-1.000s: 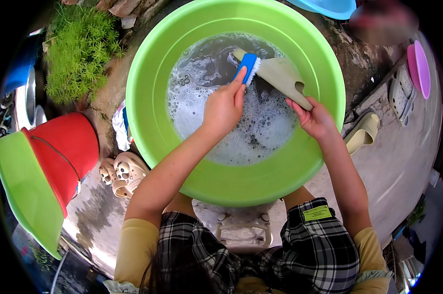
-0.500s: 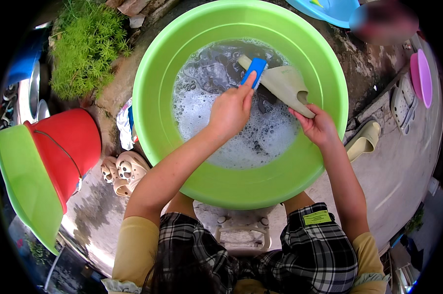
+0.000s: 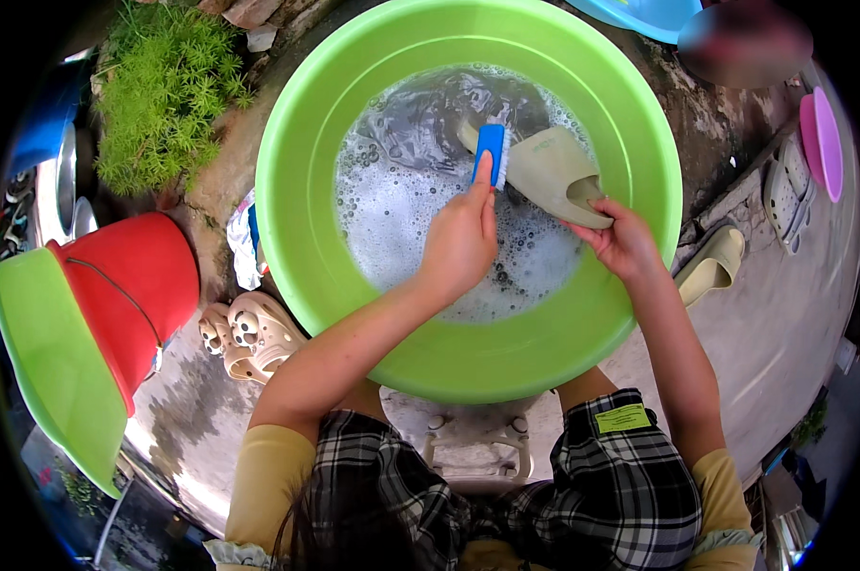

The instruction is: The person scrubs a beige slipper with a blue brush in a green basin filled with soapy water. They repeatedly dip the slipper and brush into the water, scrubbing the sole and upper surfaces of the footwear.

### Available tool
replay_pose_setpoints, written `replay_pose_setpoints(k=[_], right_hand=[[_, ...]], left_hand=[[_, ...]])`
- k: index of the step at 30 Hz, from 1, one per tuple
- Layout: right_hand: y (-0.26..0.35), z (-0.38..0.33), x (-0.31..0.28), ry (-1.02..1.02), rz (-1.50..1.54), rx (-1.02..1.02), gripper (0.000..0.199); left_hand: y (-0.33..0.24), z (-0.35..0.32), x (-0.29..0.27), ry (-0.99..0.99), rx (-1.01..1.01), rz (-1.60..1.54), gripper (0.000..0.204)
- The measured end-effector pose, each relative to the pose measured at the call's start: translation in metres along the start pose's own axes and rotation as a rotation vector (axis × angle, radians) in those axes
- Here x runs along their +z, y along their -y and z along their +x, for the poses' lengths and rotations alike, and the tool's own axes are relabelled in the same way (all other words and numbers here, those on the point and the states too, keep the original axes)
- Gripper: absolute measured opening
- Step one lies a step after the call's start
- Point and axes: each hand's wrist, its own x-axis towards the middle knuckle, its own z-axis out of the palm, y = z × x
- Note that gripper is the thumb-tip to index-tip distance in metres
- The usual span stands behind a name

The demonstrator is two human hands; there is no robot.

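My left hand is closed round a blue scrub brush with white bristles, its index finger laid along the back. The bristles face right, at the side of a greyish-green slide sandal. My right hand grips that slide by its open strap end, thumb on top and fingers beneath. Both hands are over a large lime-green basin. Foamy grey water fills its bottom, and the slide is held above it, tilted.
A matching slide and a grey clog lie at the right, near purple basins. Beige clogs and a red bucket stand at the left. A leafy plant grows at the far left; a blue basin sits at the back.
The brush has turned more upright and shifted slightly left and down. The slide has rolled so that more of its strap opening shows. Both hands keep their hold.
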Motion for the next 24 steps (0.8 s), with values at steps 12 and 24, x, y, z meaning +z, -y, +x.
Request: replay_pose_setpoints(k=[12,24], right_hand=[[0.001,0.005,-0.002,0.031,-0.006,-0.074,0.033],[-0.012,-0.011,0.028,-0.042,-0.486,-0.409,0.033]], left_hand=[[-0.039,-0.011,-0.003,0.208,0.244,0.068,0.051],[0.002,0.023,-0.016,0.068,0.242,0.398,0.052]])
